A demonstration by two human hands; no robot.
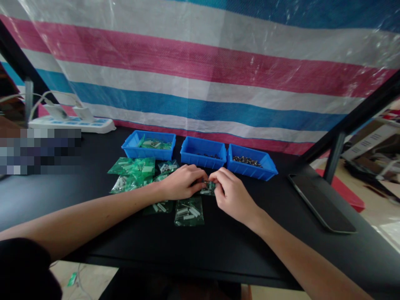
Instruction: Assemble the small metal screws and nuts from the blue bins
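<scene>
Between my hands is a small clear plastic bag (207, 189) with small pieces in it, just in front of the middle blue bin (203, 160). My left hand (184, 181) is closed, fingers curled at the bag's left upper edge. From the other side, my right hand (233, 193) pinches its right upper edge. The fingertips hide much of the bag's top. Another bag (189, 211) holding white cylindrical pieces lies flat nearer me. More bags (133, 173), green-tinted and filled with parts, are heaped left of my left hand, partly behind my forearm.
The left blue bin (148, 154) contains green bags, and the right blue bin (253, 168) holds small metal parts. A phone (320, 202) lies at the right. A white power strip (73, 124) sits at the back left. Striped sheeting (200, 75) hangs behind the black table (243, 250).
</scene>
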